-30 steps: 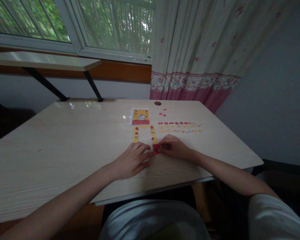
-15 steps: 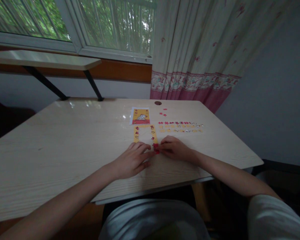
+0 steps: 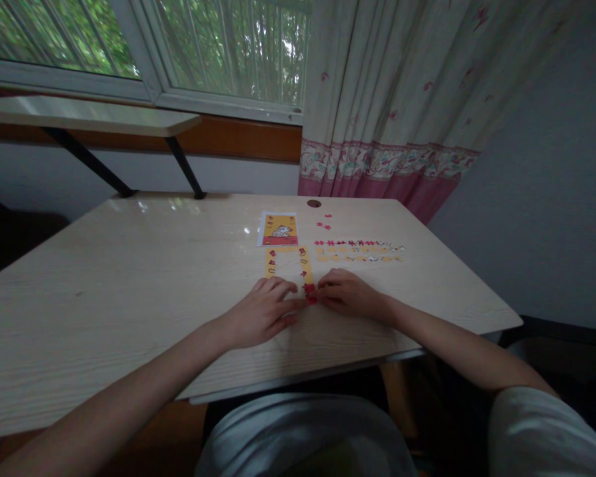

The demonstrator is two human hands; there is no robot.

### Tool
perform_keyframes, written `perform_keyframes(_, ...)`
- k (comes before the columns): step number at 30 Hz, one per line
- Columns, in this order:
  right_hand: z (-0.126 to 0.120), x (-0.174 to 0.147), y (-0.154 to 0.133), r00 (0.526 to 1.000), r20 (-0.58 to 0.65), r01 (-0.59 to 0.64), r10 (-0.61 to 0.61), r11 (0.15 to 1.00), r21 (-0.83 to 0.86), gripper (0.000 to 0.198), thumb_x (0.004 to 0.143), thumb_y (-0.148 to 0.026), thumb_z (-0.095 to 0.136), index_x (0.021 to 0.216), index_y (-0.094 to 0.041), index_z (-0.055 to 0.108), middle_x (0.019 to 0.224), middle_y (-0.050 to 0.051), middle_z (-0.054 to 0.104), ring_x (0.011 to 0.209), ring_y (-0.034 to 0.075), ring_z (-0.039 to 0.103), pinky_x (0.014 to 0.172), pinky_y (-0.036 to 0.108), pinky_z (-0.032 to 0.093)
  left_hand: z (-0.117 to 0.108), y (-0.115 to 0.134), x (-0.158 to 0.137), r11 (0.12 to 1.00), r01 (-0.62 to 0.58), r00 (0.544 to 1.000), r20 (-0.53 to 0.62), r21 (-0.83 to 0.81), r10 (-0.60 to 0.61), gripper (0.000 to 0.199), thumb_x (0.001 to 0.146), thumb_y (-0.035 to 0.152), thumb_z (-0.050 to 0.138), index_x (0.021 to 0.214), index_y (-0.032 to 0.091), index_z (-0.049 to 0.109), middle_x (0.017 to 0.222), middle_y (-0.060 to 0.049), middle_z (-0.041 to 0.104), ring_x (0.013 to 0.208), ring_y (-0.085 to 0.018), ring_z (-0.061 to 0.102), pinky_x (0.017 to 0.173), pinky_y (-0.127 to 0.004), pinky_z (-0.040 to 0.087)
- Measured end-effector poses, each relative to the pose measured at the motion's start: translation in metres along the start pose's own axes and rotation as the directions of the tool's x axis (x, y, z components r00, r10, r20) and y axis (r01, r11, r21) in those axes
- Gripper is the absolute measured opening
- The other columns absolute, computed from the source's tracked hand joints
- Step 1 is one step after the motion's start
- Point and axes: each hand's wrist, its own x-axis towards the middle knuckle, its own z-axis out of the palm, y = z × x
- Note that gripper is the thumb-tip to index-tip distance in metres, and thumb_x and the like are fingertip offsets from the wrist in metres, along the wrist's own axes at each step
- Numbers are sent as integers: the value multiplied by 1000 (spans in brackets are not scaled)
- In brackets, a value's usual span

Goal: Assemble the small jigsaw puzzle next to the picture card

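A yellow jigsaw puzzle border (image 3: 305, 264) lies on the table between my hands, with red puzzle pieces (image 3: 310, 293) at its near right corner. The fingers of my left hand (image 3: 268, 310) are spread, and a fingertip touches the red pieces from the left. From the right, my right hand (image 3: 342, 291) presses its bent thumb and fingertips to the same red pieces. My left hand hides the near left side of the border. Just beyond the border lies a picture card (image 3: 279, 230) of a white animal on yellow and red.
Rows of loose red, yellow and white puzzle pieces (image 3: 357, 251) lie right of the border. A few red pieces (image 3: 324, 226) sit farther back, near a round cable hole (image 3: 314, 204). A raised shelf (image 3: 89, 114) stands at the back left, and a curtain (image 3: 377, 132) hangs behind.
Both hands stay at the red corner pieces. My left hand has shifted very slightly; the view has tilted a little. No piece has visibly moved elsewhere.
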Motion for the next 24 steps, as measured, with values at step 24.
perform_keyframes(24,3,9,-6,984,-43,-159,170,970,183,12,89,-28,58,91,-21,68,87,3,71,84,16,59,82,30,44,-20,-57,-16,982,176,981,-88,65,-170,37,90,38,49,122,21,57,125,-11,57,114,-28,50,94,-45,39)
